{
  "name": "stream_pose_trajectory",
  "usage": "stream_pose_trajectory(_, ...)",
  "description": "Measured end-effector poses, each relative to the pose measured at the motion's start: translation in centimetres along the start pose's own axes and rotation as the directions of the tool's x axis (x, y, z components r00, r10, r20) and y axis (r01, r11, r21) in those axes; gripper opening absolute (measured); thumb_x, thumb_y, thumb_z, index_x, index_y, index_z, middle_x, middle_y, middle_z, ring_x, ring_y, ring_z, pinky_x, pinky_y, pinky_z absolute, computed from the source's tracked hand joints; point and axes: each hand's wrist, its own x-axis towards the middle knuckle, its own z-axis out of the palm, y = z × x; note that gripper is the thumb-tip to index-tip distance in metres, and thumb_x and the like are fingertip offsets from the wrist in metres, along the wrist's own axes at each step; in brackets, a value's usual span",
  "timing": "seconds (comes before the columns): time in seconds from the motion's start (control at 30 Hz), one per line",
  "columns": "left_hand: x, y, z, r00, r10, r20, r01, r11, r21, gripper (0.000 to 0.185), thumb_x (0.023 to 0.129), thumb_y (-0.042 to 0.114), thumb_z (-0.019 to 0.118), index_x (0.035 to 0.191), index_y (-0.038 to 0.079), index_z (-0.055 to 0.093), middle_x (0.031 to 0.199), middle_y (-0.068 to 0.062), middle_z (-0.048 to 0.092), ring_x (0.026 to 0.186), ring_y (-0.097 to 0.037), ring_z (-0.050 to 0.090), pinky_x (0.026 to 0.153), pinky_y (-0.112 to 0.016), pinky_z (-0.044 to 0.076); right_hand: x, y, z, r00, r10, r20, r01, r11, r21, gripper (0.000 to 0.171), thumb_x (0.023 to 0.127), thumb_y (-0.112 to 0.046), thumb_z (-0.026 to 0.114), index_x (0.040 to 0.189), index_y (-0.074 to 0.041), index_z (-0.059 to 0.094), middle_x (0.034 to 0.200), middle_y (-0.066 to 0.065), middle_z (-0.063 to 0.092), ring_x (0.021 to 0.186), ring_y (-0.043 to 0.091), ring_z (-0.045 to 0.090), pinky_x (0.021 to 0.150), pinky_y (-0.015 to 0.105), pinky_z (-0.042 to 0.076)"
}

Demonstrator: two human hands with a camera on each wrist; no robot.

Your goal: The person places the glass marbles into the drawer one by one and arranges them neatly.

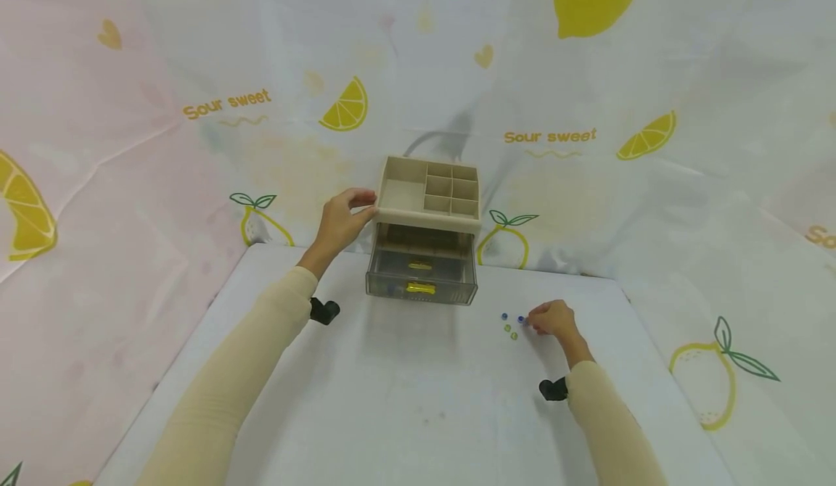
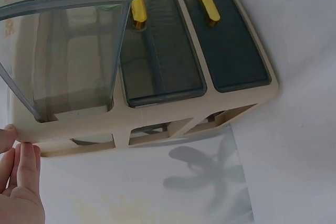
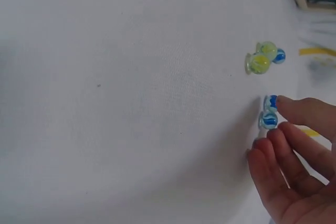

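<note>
A lemon-print cloth backs the white counter (image 1: 418,399). At frame centre, the left hand (image 1: 339,223) grips the beige plastic drawer organiser (image 1: 427,196); at lower right, the right hand (image 1: 554,319) has its fingers (image 3: 294,109) nearly together at the small blue glass marbles (image 3: 269,115), which could roll away if nudged.

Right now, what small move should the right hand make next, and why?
Probably pinch the blue marble at its fingertips: the right hand only touches it, the left hand steadies the organizer, and the bottom drawer stands pulled out.
</note>
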Motion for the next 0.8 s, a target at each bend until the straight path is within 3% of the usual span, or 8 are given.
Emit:
stream_pose_trajectory(0.3,0.09,-0.27,0.05,1.000,0.008,-0.001,-0.008,1.000,-0.009,0.033,0.089,0.007,0.072,0.118,-0.007,0.064,0.114,-0.018,0.068,0.107,-0.029,0.064,0.098,-0.044,0.046,0.17,0.06,0.51,1.000,-0.007,-0.016,0.006,0.998,-0.059,0.022,0.075,-0.009,0.080,0.093,0.003,0.074,0.085,0.010,0.071,0.065,0.015,0.061,0.060,0.026,0.049)
stream_pose_trajectory(0.6,0.13,-0.49,0.07,1.000,0.010,-0.002,-0.010,1.000,-0.015,0.032,0.089,0.007,0.072,0.117,-0.005,0.065,0.114,-0.017,0.068,0.108,-0.028,0.064,0.096,-0.042,0.048,0.60,0.18,0.84,0.999,-0.007,-0.037,0.004,0.996,-0.084,0.015,0.076,-0.009,0.078,0.088,0.001,0.075,0.069,0.003,0.067,0.063,0.015,0.059,0.057,0.025,0.047)
stream_pose_trajectory(0.8,0.04,-0.45,0.16,1.000,0.001,0.001,-0.001,1.000,-0.019,0.031,0.089,0.007,0.072,0.117,-0.004,0.065,0.115,-0.017,0.068,0.108,-0.028,0.064,0.096,-0.042,0.048,0.44,0.07,0.90,0.999,-0.019,-0.044,0.014,0.994,-0.111,0.015,0.075,-0.009,0.078,0.086,0.001,0.074,0.068,0.005,0.068,0.065,0.017,0.060,0.058,0.027,0.048)
